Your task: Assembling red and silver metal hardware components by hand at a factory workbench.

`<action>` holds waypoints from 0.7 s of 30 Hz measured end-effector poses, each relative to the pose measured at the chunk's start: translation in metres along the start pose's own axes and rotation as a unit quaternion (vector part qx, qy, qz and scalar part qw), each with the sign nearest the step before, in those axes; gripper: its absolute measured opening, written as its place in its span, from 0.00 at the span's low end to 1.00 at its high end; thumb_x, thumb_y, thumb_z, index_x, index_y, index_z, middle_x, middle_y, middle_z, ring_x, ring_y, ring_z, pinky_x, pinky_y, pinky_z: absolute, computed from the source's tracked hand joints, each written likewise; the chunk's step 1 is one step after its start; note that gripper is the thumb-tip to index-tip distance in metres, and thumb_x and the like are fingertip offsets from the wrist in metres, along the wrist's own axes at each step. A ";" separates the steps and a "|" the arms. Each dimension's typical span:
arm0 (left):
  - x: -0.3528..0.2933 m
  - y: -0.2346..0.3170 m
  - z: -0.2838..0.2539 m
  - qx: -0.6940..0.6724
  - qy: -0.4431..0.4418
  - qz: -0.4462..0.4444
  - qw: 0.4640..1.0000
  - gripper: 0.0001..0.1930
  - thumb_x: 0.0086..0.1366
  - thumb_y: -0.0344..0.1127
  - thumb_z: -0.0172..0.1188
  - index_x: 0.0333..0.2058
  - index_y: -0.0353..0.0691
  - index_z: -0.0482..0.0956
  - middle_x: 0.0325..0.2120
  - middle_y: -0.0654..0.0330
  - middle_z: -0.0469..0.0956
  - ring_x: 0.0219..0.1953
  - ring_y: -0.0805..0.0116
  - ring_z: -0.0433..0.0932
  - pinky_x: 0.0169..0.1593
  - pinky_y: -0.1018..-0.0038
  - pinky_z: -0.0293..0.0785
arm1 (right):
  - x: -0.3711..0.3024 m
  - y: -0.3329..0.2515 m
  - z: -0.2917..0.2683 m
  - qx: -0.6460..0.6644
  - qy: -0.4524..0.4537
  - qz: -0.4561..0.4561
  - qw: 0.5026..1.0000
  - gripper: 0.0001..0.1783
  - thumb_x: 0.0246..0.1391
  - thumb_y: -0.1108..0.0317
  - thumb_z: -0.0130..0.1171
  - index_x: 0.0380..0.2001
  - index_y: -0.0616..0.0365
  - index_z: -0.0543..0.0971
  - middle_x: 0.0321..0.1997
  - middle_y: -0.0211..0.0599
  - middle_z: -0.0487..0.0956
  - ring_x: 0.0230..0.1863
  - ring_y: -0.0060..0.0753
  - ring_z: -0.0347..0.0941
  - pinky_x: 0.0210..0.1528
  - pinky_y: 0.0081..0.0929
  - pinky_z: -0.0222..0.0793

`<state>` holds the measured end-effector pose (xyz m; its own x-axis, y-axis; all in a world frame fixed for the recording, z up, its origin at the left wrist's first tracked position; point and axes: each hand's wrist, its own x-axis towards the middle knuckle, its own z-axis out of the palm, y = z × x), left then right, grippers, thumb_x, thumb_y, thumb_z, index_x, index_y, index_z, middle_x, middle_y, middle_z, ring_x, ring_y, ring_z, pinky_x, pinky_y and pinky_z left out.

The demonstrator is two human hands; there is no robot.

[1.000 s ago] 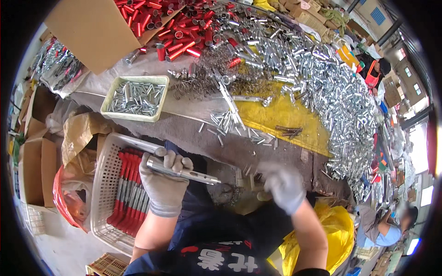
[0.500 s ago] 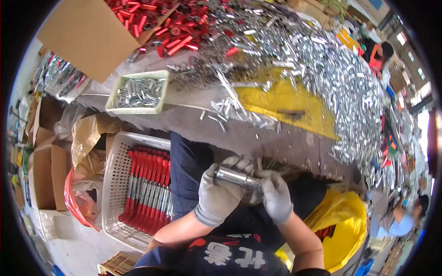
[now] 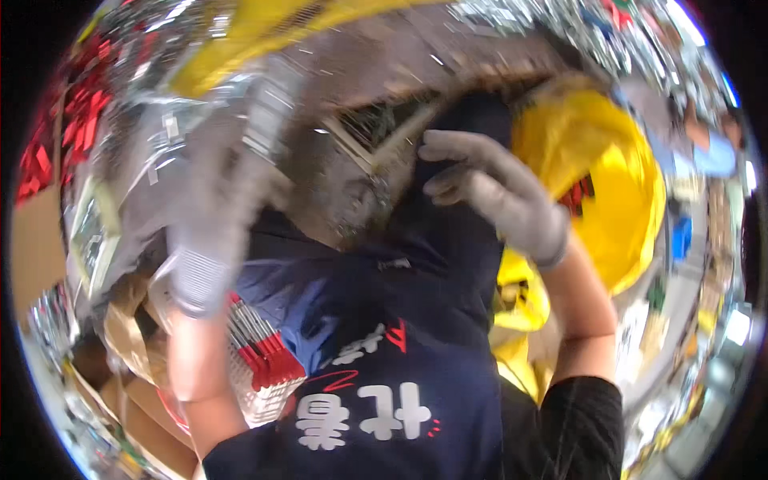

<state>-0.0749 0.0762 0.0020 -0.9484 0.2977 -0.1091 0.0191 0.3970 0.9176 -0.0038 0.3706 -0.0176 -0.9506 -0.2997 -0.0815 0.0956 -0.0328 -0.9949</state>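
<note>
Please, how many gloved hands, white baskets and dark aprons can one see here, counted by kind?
Gloved hands: 2, the left hand, blurred, and the right hand
White basket: 1
Dark apron: 1
Total: 4

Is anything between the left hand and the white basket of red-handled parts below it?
Nothing visible lies between them. The left hand, gloved and motion-blurred, is raised above the white basket of red-handled parts, beside the dark apron. Whether it grips anything is lost in blur. The right hand is off over the apron.
</note>
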 end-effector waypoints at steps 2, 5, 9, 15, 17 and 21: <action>0.042 0.000 -0.016 0.370 0.172 0.195 0.892 0.23 0.67 0.38 0.55 0.56 0.31 0.66 0.46 0.51 0.74 0.44 0.65 0.76 0.48 0.71 0.72 | -0.037 -0.004 -0.036 0.075 -0.046 0.113 0.990 0.26 0.63 0.57 0.50 0.56 0.65 0.67 0.51 0.38 0.75 0.46 0.25 0.73 0.50 0.25 0.70; 0.096 -0.020 -0.024 0.366 0.177 0.234 0.883 0.21 0.67 0.39 0.53 0.54 0.33 0.70 0.50 0.48 0.74 0.53 0.56 0.72 0.59 0.67 0.62 | -0.103 0.021 -0.071 0.094 -0.175 0.272 0.942 0.22 0.63 0.56 0.51 0.46 0.67 0.76 0.41 0.40 0.80 0.42 0.28 0.77 0.45 0.26 0.74; 0.142 -0.078 -0.040 0.539 0.155 0.341 0.754 0.19 0.66 0.40 0.53 0.52 0.36 0.72 0.48 0.44 0.75 0.51 0.45 0.72 0.56 0.61 0.65 | -0.222 0.100 -0.063 0.242 -0.129 0.454 0.848 0.20 0.62 0.59 0.52 0.46 0.66 0.77 0.42 0.42 0.81 0.41 0.32 0.79 0.43 0.27 0.76; 0.060 -0.048 -0.013 0.343 0.196 0.293 0.871 0.23 0.66 0.35 0.55 0.56 0.30 0.67 0.51 0.47 0.72 0.52 0.51 0.72 0.56 0.62 0.68 | -0.393 0.217 -0.018 0.287 0.036 0.655 0.698 0.17 0.56 0.58 0.59 0.44 0.56 0.79 0.41 0.37 0.81 0.40 0.33 0.79 0.40 0.34 0.77; -0.004 -0.052 -0.021 0.416 0.226 0.289 0.832 0.23 0.68 0.36 0.52 0.56 0.27 0.64 0.53 0.44 0.68 0.55 0.52 0.68 0.56 0.60 0.67 | -0.420 0.245 0.002 0.244 0.106 0.680 0.683 0.16 0.54 0.58 0.61 0.44 0.53 0.79 0.40 0.34 0.81 0.39 0.31 0.78 0.40 0.34 0.75; -0.194 -0.168 -0.066 0.509 0.165 0.076 0.842 0.23 0.68 0.35 0.50 0.57 0.28 0.64 0.54 0.40 0.67 0.55 0.47 0.68 0.60 0.64 0.63 | -0.458 0.307 0.044 0.112 0.361 0.570 0.729 0.29 0.56 0.51 0.59 0.54 0.59 0.71 0.53 0.46 0.75 0.55 0.37 0.70 0.57 0.34 0.64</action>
<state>0.0848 -0.1051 -0.1062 -0.9437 0.2210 0.2460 0.2496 0.9640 0.0913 0.4738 0.4558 -0.2834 -0.1151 0.3235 -0.9392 0.9145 -0.3346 -0.2273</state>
